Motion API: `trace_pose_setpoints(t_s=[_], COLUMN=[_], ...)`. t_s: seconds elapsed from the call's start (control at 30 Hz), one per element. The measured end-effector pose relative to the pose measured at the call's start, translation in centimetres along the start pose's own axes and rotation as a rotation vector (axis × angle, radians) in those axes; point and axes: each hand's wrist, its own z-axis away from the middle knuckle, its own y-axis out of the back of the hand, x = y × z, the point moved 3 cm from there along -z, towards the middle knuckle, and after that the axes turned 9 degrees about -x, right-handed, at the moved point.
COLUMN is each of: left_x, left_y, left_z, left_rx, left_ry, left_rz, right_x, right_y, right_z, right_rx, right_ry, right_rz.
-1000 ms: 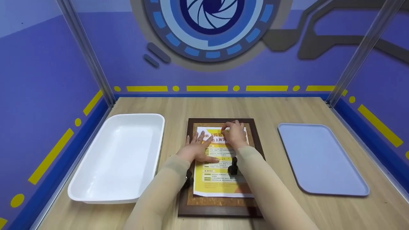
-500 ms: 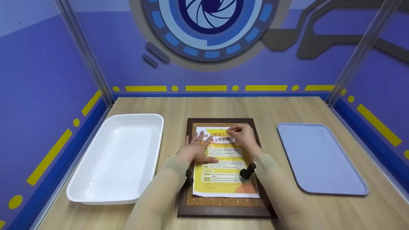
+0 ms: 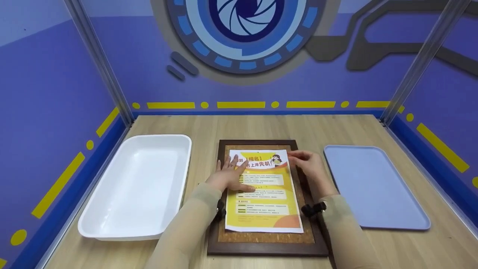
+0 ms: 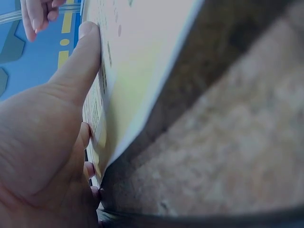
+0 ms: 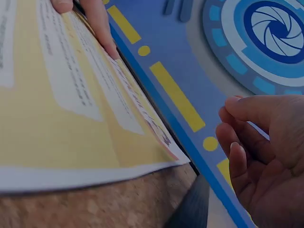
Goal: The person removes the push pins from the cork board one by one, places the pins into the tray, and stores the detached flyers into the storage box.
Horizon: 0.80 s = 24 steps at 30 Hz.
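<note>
A yellow and white printed flyer (image 3: 261, 220) lies on a cork board (image 3: 269, 237) with a dark brown frame (image 3: 261, 249). Across the flyer's left upper part my left hand (image 3: 229, 176) rests with spread fingers, thumb pointing right. A small dark dot (image 3: 257, 152) shows at the flyer's top edge. My right hand (image 3: 310, 164) is beside the flyer's upper right corner, over the board's right side. In the right wrist view its fingers (image 5: 242, 156) are loosely curled, thumb tip near the index finger, with nothing visible between them.
A deep white tray (image 3: 135, 186) stands left of the board. To the right lies a flat blue-grey tray (image 3: 377, 186), close to my right forearm. Blue printed walls (image 3: 239, 89) enclose the wooden table (image 3: 313, 127) at the back and sides.
My right hand has moved right from the flyer's top middle to beyond its right corner, uncovering the printed figure there. My left hand has stayed in place.
</note>
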Motion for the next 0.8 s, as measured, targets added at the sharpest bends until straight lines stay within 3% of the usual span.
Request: trace_pose_setpoints(t_s=[0.23, 0.5, 0.67, 0.8], left_x=[0.0, 0.0, 0.0, -0.1], left_y=[0.1, 0.0, -0.1, -0.1], left_z=[0.0, -0.1, -0.1, -0.2], left_rx=[0.004, -0.001, -0.001, 0.005], left_ry=[0.008, 0.008, 0.003, 0.002], left_rz=[0.013, 0.003, -0.005, -0.003], right_x=[0.5, 2.5, 4.6, 6.0], right_y=[4.4, 9.9, 13.2, 14.7], right_z=[1.2, 3.2, 4.9, 5.8], right_rx=[0.032, 0.142, 0.232, 0.202], right_ry=[0.015, -0.03, -0.133, -0.271], right_rz=[0.008, 0.037, 0.115, 0.186])
